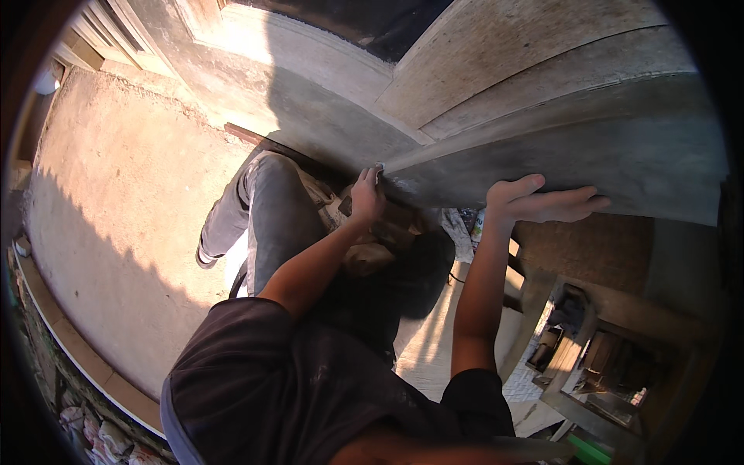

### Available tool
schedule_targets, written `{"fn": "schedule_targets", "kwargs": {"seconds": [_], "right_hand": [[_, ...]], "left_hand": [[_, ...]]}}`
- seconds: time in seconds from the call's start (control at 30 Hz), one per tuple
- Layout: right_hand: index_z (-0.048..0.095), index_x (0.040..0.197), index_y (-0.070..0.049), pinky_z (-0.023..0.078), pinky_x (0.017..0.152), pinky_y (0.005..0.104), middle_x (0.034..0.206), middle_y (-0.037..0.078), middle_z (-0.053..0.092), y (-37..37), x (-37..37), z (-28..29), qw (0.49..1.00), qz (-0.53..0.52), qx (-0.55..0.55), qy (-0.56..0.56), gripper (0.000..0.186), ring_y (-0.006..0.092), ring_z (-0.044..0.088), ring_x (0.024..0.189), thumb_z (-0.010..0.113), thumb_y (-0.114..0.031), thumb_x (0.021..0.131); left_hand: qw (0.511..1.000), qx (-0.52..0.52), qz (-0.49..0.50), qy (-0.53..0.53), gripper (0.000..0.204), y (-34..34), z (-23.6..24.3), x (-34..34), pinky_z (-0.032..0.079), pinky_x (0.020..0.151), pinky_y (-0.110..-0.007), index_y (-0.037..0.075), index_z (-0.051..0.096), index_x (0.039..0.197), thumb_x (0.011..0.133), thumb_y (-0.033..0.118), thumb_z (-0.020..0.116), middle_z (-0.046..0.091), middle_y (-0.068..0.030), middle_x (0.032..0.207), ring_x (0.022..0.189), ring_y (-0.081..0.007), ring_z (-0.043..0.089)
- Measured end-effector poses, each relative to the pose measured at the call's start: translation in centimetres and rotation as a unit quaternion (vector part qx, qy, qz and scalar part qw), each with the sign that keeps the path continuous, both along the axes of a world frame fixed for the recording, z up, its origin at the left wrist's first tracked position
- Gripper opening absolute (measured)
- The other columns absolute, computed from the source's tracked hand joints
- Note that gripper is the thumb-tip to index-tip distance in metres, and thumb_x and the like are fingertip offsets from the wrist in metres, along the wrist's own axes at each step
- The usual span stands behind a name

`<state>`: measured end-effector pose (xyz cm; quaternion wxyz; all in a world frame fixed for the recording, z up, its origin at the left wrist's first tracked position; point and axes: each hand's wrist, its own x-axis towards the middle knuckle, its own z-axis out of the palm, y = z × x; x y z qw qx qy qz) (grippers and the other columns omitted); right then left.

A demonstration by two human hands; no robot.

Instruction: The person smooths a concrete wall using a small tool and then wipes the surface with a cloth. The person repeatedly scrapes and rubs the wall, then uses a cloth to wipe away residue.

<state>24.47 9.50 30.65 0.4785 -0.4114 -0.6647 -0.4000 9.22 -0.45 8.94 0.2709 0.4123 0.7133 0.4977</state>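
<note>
My left hand [368, 195] is closed at the near-left end of a long grey panel [573, 151]. A small dark, flat piece shows at its fingertips, too small to name. My right hand [546, 200] lies along the panel's lower edge, its fingers stretched out and the thumb apart. No object shows in it. Above the panel runs a pale wooden board [511, 70] with a dark seam. My bent leg [283, 201] in grey trousers is left of my left hand. What lies beneath that hand is in deep shadow.
A wooden crate [639, 314] with dark tools or blocks stands at the lower right, with a green object [590, 449] below it. Sunlit concrete floor [132, 186] spreads on the left, bounded by a raised curb [85, 360]. A grey wall [325, 116] rises ahead.
</note>
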Motion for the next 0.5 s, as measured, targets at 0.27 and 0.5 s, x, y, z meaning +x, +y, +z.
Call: {"fn": "schedule_targets", "kwargs": {"seconds": [0.27,0.5], "right_hand": [[0.011,0.162,0.01,0.018,0.112,0.0726,0.165,0.042,0.004,-0.1,-0.4,0.0,1.0,0.018,-0.002,0.013,0.078,0.0596,0.015,0.15,0.026,-0.045,0.109],[0.012,0.162,0.009,0.016,0.113,0.0732,0.164,0.043,0.005,0.0,-0.6,-0.1,0.999,0.034,0.009,0.01,0.076,0.0585,0.012,0.151,0.026,-0.045,0.11]], "left_hand": [[0.966,0.26,0.006,0.0,0.04,-1.1,3.3,1.4,0.053,0.088,-0.048,0.001,0.064,0.125,0.089,-0.012,0.053,0.065,-0.0221,0.113,0.103,-0.0438,0.065],[0.975,0.223,0.009,-0.015,0.04,-0.1,1.5,0.8,0.053,0.087,-0.048,0.002,0.064,0.125,0.089,-0.012,0.054,0.066,-0.0217,0.11,0.103,-0.0435,0.064]]}}
